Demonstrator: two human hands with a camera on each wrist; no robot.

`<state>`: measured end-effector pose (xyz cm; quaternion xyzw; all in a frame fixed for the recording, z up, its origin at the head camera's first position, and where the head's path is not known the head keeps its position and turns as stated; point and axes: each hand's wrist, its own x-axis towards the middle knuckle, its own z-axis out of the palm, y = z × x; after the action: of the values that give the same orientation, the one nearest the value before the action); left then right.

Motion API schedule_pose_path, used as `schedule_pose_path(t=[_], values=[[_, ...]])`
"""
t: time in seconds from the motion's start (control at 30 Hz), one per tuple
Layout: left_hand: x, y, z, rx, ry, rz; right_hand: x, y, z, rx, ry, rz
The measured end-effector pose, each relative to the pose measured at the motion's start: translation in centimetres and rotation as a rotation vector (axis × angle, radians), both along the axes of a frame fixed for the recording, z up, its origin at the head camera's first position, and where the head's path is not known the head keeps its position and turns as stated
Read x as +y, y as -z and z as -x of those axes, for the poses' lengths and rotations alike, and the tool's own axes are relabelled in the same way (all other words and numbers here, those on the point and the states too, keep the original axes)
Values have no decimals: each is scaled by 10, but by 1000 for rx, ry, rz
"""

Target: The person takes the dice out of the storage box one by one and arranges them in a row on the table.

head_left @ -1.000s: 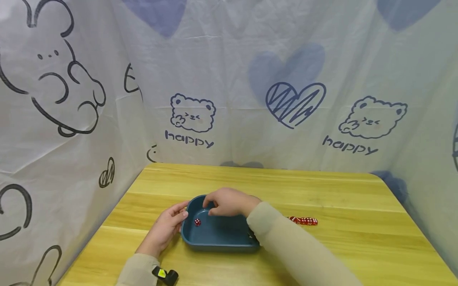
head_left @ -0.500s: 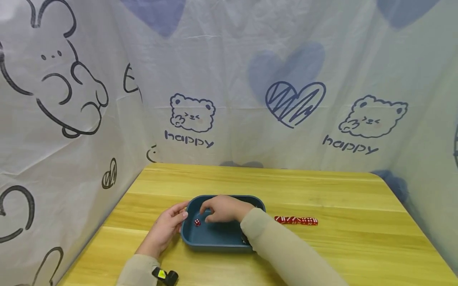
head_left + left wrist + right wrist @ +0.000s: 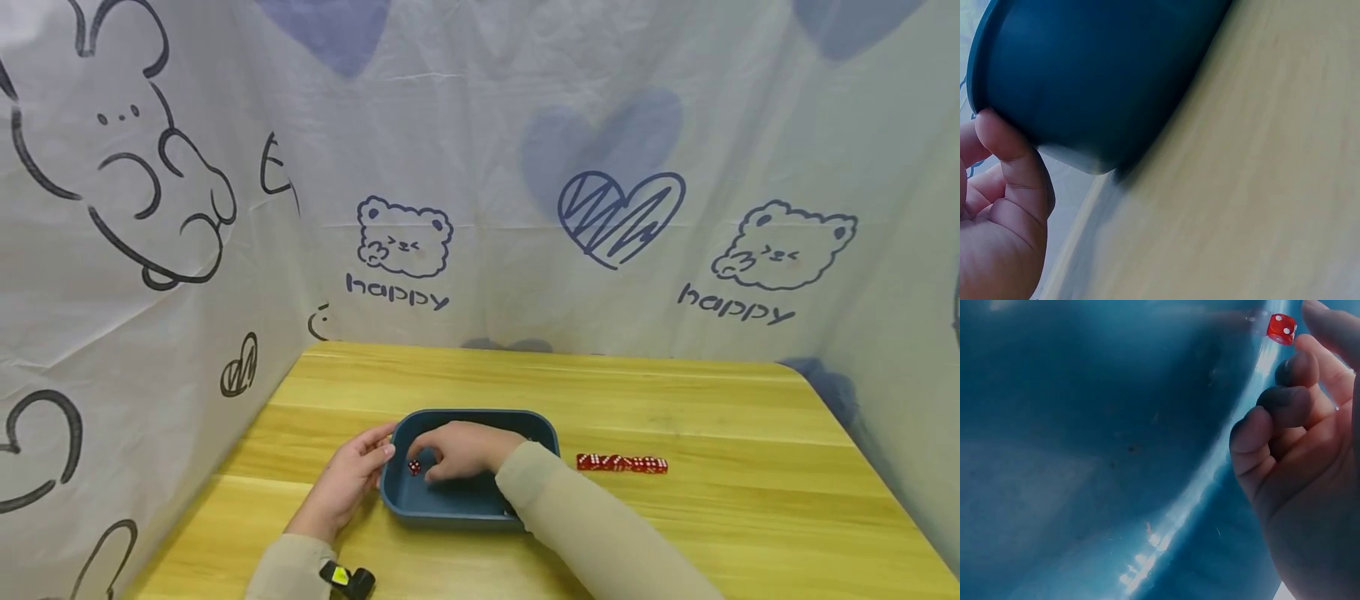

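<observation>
A dark blue-green tray (image 3: pixel 457 521) stands on the wooden table. Inside it, near the left end, lies one red die (image 3: pixel 415 467) with white pips; the right wrist view shows the same die (image 3: pixel 1281 329) close to the fingertips. My right hand (image 3: pixel 461 450) reaches into the tray, thumb and index finger apart beside the die, the other fingers loosely curled. It holds nothing that I can see. My left hand (image 3: pixel 348 479) touches the outside of the tray's left end, its thumb against the outer wall (image 3: pixel 1097 81) below the rim.
A straight row of several red dice (image 3: pixel 621 463) lies on the table (image 3: pixel 720 517) right of the tray. A white cloth (image 3: pixel 480 150) with printed drawings hangs behind and at the sides. A small black device (image 3: pixel 347 578) is on the left sleeve.
My right hand has moved left and down inside the tray, closer to the die. The sleeve has uncovered the whole dice row. The left hand keeps its place.
</observation>
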<state>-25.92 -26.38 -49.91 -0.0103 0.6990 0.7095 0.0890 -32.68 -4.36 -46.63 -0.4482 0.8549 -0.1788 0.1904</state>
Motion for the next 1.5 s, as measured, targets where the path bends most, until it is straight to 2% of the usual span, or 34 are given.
schedule_pose_path(t=[0.2, 0.53, 0.7, 1.03, 1.5], values=[[0, 0, -2, -5, -1, -5, 0, 0, 0, -39, -28, -8], [0, 0, -2, 9, 10, -10, 1, 5, 0, -68, -13, -11], [1, 0, -2, 9, 19, -22, 0, 8, 0, -56, -27, -18], [1, -1, -3, 3, 13, -20, 0, 5, -4, -53, -32, -53], [1, -4, -2, 11, 29, -21, 2, -7, -1, 14, -27, 4]])
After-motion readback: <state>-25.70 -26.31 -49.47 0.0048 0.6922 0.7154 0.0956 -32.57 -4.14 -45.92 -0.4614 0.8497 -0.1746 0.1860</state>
